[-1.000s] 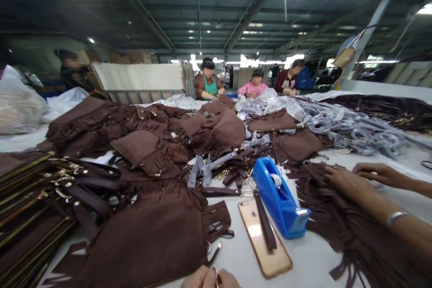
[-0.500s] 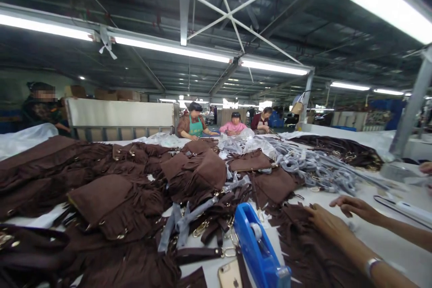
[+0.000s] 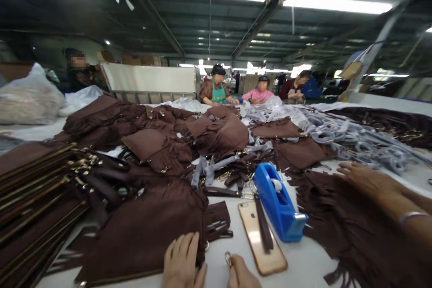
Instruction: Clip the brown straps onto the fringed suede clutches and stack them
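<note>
At the bottom centre, my left hand (image 3: pixel 182 258) lies on the edge of a dark brown fringed bag (image 3: pixel 151 225), fingers extended and thumb apart. The bag lies flat on the white table, with a small metal ring at its right side. Just to the right, my right hand (image 3: pixel 241 274) is closed in a pinch on a small metal clasp (image 3: pixel 228 258); whatever it may be attached to is hidden. Beside that hand lie a gold phone (image 3: pixel 259 238) with a brown strap piece (image 3: pixel 263 227) across it and a blue tape dispenser (image 3: pixel 278 202).
Stacked bags with brass-coloured zips (image 3: pixel 37 202) fill the left. More fringed bags (image 3: pixel 219 130) are piled ahead, with plastic-wrapped straps (image 3: pixel 351 139) behind to the right. A co-worker's hands (image 3: pixel 371 184) rest over another fringed bag (image 3: pixel 354 229) at right. Several people sit or stand beyond the table.
The view has tilted down and swung left. My two hands have come into view at the bottom, with the flat bag and the metal clasp. The co-worker's hands have moved over their bag.
</note>
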{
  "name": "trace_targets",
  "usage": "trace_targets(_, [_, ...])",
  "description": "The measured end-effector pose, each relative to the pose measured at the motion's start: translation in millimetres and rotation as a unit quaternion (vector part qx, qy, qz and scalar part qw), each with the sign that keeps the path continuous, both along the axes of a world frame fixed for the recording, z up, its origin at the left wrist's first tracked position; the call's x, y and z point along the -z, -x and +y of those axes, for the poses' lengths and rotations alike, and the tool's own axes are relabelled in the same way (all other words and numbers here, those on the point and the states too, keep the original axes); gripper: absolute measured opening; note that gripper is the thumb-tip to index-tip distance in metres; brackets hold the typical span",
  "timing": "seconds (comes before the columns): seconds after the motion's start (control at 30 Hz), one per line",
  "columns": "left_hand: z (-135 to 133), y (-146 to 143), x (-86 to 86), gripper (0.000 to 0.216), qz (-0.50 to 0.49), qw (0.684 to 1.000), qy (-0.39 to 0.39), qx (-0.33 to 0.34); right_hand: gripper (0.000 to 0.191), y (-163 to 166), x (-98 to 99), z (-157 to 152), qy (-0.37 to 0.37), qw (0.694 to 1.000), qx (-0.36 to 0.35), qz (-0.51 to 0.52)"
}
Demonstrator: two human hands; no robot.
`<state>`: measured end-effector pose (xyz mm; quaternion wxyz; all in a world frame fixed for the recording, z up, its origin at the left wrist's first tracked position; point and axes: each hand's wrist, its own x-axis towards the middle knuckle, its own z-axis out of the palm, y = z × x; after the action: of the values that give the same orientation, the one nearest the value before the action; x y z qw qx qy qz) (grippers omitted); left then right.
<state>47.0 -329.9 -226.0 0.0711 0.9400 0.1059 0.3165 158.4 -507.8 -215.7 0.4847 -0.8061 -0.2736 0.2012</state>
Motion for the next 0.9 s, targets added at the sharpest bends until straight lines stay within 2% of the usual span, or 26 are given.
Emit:
trace_targets(0.07, [-3.1, 4.8, -11.7, 0.035, -0.011, 0.993, -0.121, 0.007, 0.033, 24.2, 3.7, 2.9, 0.099, 0.99, 0.036, -0.098])
trace_targets(0.13, [-4.7, -0.8, -24.4, 0.032, -0.018, 0.985, -0.171, 0.014, 0.037, 34.9, 2.4, 10.5, 0.166, 0.964, 0.053, -0.201])
trace_targets(0.23, [-2.3, -12.3, -38.2, 0.036, 0.017, 0.983, -0.178, 0.048, 0.037, 34.9, -2.0, 23.1, 0.19, 0.941, 0.05, -0.274])
trace_targets(0.33, [4.0, -19.4, -42.3, 0.03, 0.032, 0.984, -0.156, 0.081, 0.035, 29.0, -7.2, 31.5, 0.185, 0.931, 0.047, -0.312])
trace_targets(0.4, [8.0, -22.9, -42.0, 0.022, 0.037, 0.988, -0.13, 0.078, 0.032, 25.6, -12.2, 36.4, 0.174, 0.927, 0.043, -0.328])
trace_targets(0.47, [11.4, -26.7, -42.8, 0.016, 0.064, 0.994, -0.07, 0.054, 0.027, 22.3, -18.6, 43.0, 0.164, 0.925, 0.038, -0.342])
trace_targets(0.53, [14.8, -30.7, -46.0, 0.013, 0.11, 0.992, 0.047, 0.028, 0.022, 18.4, -24.9, 52.1, 0.171, 0.92, 0.03, -0.353])
trace_targets(0.63, [20.4, -35.6, -53.7, 0.012, 0.154, 0.967, 0.204, 0.013, 0.016, 11.6, -31.8, 68.4, 0.196, 0.913, 0.018, -0.358])
trace_targets(0.7, [23.2, -36.8, -58.1, 0.012, 0.159, 0.958, 0.239, 0.013, 0.014, 7.9, -34.4, 78.6, 0.203, 0.911, 0.005, -0.358])
trace_targets(0.9, [23.9, -33.9, -62.4, 0.012, 0.155, 0.95, 0.271, 0.025, 0.011, 5.8, -38.2, 94.9, 0.211, 0.909, -0.038, -0.356])
